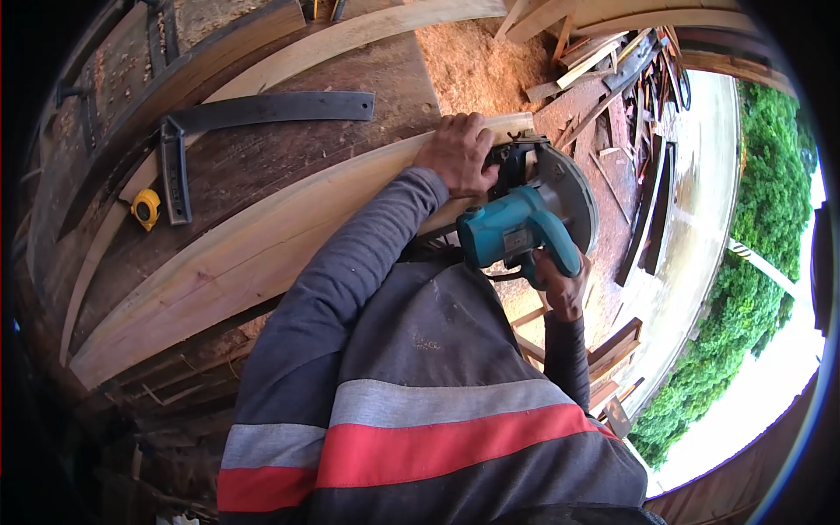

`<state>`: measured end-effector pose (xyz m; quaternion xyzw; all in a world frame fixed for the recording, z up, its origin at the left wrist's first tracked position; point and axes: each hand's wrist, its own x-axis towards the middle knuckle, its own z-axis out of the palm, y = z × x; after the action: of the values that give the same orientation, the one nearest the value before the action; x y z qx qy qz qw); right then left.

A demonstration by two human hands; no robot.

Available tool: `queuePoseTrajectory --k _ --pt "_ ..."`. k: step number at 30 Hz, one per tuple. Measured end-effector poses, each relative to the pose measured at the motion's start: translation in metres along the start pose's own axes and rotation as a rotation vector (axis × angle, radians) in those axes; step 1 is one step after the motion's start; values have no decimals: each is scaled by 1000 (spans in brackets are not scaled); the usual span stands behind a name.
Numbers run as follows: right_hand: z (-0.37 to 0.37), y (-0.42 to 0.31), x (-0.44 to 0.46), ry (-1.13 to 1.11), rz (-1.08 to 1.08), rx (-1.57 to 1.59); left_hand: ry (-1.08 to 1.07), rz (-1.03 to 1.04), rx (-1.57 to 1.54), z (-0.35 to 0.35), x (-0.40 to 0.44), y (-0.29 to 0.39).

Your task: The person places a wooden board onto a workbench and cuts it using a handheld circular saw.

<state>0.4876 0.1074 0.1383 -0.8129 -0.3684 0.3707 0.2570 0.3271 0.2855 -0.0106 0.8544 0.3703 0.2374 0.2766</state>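
Bordering sawdust-strewn ground [472, 70], the workbench [394, 70] bears a plank [271, 229].

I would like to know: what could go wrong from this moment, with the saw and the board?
The left grip is on the board, right beside the front of the saw; if it slips, its fingers might meet the blade.

The saw stands near one end of the board, so it may tip or lose support there, with only the right grip on its handle.

Scrap wood lies scattered beyond that end; a step there could become a stumble.
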Motion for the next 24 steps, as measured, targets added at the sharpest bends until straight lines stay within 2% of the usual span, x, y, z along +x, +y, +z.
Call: queuePoseTrajectory --k 16,21,24 --pt "5 -8 12 14 -34 -9 25 -40 -26 2 0 -1" --pt "5 -10 16 15 -37 -10 125 -70 -105 7 -1 -2" --pt "6 -10 18 9 -26 -5 110 -112 -177 7 0 -3"
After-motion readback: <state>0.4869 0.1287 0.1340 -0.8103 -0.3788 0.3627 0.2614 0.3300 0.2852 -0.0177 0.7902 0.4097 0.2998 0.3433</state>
